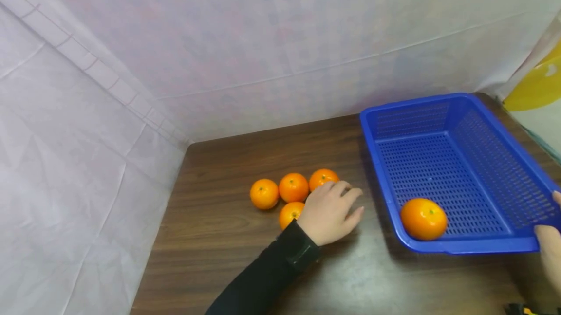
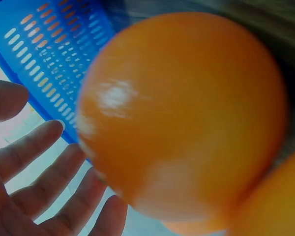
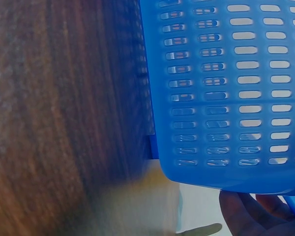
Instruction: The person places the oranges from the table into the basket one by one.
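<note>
Several oranges (image 1: 264,194) sit close together on the brown wooden table. My left hand (image 1: 330,213) hovers over the right side of this group, its fingers apart and only slightly bent, holding nothing. It partly covers the rearmost orange (image 1: 323,176) and the front one (image 1: 290,213). In the left wrist view, a large orange (image 2: 187,113) appears close beside the spread fingers (image 2: 49,189); whether they touch it I cannot tell. One orange (image 1: 423,219) lies in the near left corner of a blue plastic basket (image 1: 438,246). At the frame's edge, my right hand (image 1: 550,254) grips the basket's near right corner.
White sheeting (image 1: 271,52) hangs behind the table and along its left side. Beyond the basket, at the far right, is a yellow object (image 1: 536,83). A small dark item (image 1: 517,309) shows at the bottom right edge.
</note>
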{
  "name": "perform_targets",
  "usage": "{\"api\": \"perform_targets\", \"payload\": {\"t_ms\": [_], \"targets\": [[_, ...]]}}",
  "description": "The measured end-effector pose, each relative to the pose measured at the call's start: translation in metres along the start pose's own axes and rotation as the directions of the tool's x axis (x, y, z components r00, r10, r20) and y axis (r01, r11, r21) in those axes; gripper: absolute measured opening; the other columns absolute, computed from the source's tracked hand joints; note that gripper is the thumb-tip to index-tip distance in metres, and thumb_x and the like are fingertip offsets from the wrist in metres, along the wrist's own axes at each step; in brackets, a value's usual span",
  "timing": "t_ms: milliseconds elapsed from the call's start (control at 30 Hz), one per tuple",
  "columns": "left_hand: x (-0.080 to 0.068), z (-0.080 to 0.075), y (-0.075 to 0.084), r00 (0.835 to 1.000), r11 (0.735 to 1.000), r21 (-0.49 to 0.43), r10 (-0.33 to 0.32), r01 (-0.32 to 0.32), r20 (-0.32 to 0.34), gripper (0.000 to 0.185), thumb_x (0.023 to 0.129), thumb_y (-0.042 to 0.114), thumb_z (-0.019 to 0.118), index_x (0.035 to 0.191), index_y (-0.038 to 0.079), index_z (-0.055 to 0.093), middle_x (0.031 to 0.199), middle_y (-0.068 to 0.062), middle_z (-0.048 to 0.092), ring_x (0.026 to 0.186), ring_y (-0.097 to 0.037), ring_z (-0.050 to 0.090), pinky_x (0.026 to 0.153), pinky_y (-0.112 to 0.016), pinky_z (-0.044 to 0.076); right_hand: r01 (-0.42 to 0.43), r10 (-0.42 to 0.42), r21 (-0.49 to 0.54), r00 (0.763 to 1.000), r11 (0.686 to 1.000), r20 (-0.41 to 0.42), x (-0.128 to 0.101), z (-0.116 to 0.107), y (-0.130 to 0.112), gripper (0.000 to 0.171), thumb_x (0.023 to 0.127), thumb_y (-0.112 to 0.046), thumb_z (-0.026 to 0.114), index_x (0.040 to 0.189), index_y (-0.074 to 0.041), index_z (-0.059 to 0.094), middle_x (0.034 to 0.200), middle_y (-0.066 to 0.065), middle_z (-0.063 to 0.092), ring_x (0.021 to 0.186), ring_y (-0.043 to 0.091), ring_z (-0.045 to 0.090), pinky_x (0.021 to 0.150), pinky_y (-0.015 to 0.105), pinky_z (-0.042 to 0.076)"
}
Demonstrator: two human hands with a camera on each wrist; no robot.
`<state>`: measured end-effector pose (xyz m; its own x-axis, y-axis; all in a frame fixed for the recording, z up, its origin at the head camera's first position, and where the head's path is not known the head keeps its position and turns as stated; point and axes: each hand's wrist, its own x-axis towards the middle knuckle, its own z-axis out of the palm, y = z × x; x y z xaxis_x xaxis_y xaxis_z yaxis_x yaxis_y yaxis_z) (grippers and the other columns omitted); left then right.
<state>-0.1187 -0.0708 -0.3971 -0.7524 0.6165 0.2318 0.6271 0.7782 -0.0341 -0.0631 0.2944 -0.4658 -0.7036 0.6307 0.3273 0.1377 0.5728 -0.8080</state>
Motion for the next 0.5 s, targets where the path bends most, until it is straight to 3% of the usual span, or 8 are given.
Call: {"api": "perform_targets", "payload": {"t_ms": [67, 200, 233, 300, 367, 433, 500], "targets": [[-0.005, 0.001, -0.004, 1.0, 1.0, -0.007, -0.023, 0.023, 0.019, 0.036, 0.101, 0.044, 0.055, 0.128, 0.023, 0.067, 0.119, 0.003, 0.068, 0.102, -0.015, 0.065, 0.083, -0.029, 0.056, 0.014, -0.014, 0.007, 1.0, 1.0, -0.01, 0.004, 0.004, 0.015, 0.068, 0.09, 0.001, 0.041, 0.151, -0.029, 0.049, 0.158, 0.004, 0.043, 0.142, 0.003, 0.036, 0.111, 0.011, 0.02], [-0.014, 0.003, -0.01, 0.997, 0.998, -0.019, -0.055, 0.056, 0.047, 0.038, 0.1, 0.044, 0.055, 0.129, 0.022, 0.066, 0.119, 0.002, 0.068, 0.101, -0.018, 0.064, 0.08, -0.03, 0.055, -0.003, 0.003, -0.014, 1.0, 1.0, 0.002, 0.004, 0.003, 0.007, 0.068, 0.092, 0.002, 0.039, 0.152, -0.028, 0.047, 0.16, 0.007, 0.041, 0.147, 0.016, 0.037, 0.115, 0.016, 0.02], [-0.015, 0.004, -0.012, 0.997, 0.998, -0.018, -0.059, 0.061, 0.054, 0.038, 0.1, 0.044, 0.055, 0.129, 0.022, 0.066, 0.119, 0.001, 0.067, 0.101, -0.018, 0.063, 0.08, -0.03, 0.055, -0.003, 0.003, -0.022, 1.0, 1.0, -0.003, 0.003, 0.002, 0.003, 0.068, 0.092, 0.002, 0.039, 0.153, -0.029, 0.046, 0.16, 0.006, 0.041, 0.147, 0.012, 0.037, 0.114, 0.015, 0.021], [-0.017, 0.005, -0.014, 0.996, 0.998, -0.018, -0.064, 0.066, 0.063, 0.039, 0.1, 0.044, 0.056, 0.129, 0.022, 0.066, 0.119, 0.001, 0.067, 0.102, -0.019, 0.063, 0.081, -0.031, 0.055, -0.012, 0.012, -0.025, 1.0, 1.0, 0.0, 0.001, -0.002, -0.011, 0.066, 0.093, 0.005, 0.039, 0.153, -0.02, 0.045, 0.158, 0.011, 0.043, 0.144, 0.009, 0.038, 0.113, 0.014, 0.022], [-0.018, 0.006, -0.015, 0.995, 0.997, -0.02, -0.07, 0.072, 0.075, 0.04, 0.099, 0.045, 0.057, 0.13, 0.021, 0.065, 0.12, 0.0, 0.067, 0.104, -0.02, 0.063, 0.083, -0.032, 0.055, 0.006, -0.006, -0.038, 1.0, 0.999, -0.009, 0.001, -0.003, -0.013, 0.064, 0.094, 0.004, 0.04, 0.153, -0.021, 0.045, 0.157, 0.011, 0.044, 0.141, 0.002, 0.038, 0.109, 0.009, 0.022], [-0.02, 0.007, -0.016, 0.994, 0.997, -0.027, -0.071, 0.074, 0.08, 0.04, 0.098, 0.044, 0.058, 0.13, 0.021, 0.066, 0.12, 0.0, 0.066, 0.105, -0.021, 0.063, 0.085, -0.033, 0.055, 0.024, -0.024, -0.046, 1.0, 0.999, -0.013, 0.002, -0.004, -0.013, 0.063, 0.095, 0.003, 0.042, 0.153, -0.02, 0.046, 0.156, 0.012, 0.045, 0.141, 0.006, 0.039, 0.108, 0.008, 0.021], [-0.021, 0.008, -0.017, 0.994, 0.996, -0.036, -0.073, 0.076, 0.084, 0.041, 0.098, 0.044, 0.058, 0.13, 0.02, 0.066, 0.121, -0.001, 0.066, 0.105, -0.021, 0.063, 0.087, -0.033, 0.055, 0.035, -0.036, -0.067, 0.999, 0.997, -0.003, 0.002, -0.005, -0.014, 0.061, 0.096, 0.002, 0.042, 0.153, -0.019, 0.045, 0.156, 0.015, 0.044, 0.145, 0.022, 0.041, 0.11, 0.011, 0.02]]}}
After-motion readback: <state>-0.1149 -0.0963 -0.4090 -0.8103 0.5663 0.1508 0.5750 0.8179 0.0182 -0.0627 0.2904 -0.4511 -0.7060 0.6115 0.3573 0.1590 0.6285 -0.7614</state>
